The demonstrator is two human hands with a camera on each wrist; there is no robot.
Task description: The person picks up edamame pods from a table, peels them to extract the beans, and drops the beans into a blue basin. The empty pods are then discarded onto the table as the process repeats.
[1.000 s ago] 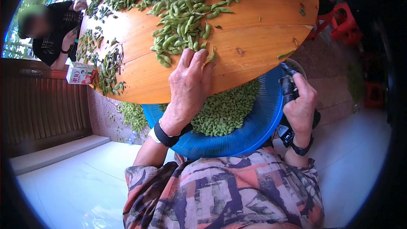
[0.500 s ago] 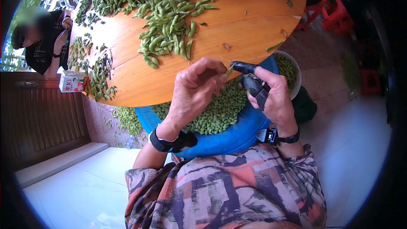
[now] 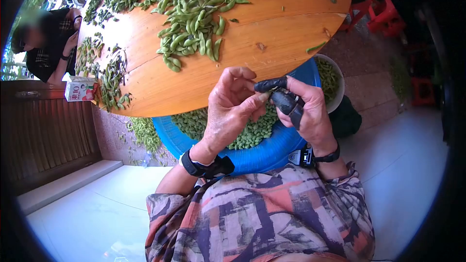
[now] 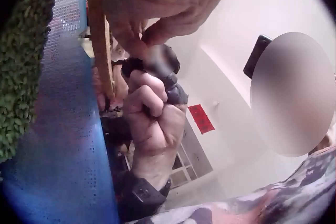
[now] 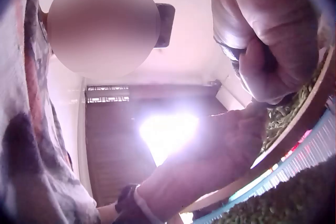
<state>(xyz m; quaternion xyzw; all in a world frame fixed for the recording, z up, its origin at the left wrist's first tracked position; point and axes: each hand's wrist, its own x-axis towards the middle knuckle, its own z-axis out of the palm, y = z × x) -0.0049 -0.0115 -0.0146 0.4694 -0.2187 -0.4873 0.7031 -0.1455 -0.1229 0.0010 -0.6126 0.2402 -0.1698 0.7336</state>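
Note:
The left hand and right hand meet above a blue basket of shelled green beans. Between their fingertips is a soybean pod, mostly hidden; the left thumb presses it against the right hand's fingers. Black coverings wrap the right thumb and forefinger. In the left wrist view the right hand shows curled fingers below the left hand. The right wrist view shows the right hand close up, touching the left hand. Whole pods lie heaped on the wooden table.
Beyond the basket's right side stands a pale bowl of pods. A carton sits at the table's left edge, near another person. Red stools stand at the right. Loose pods lie on the floor.
The left hand has left the pod heap and come back over the basket. The right hand has moved left to meet it, and the pod between them is now more hidden.

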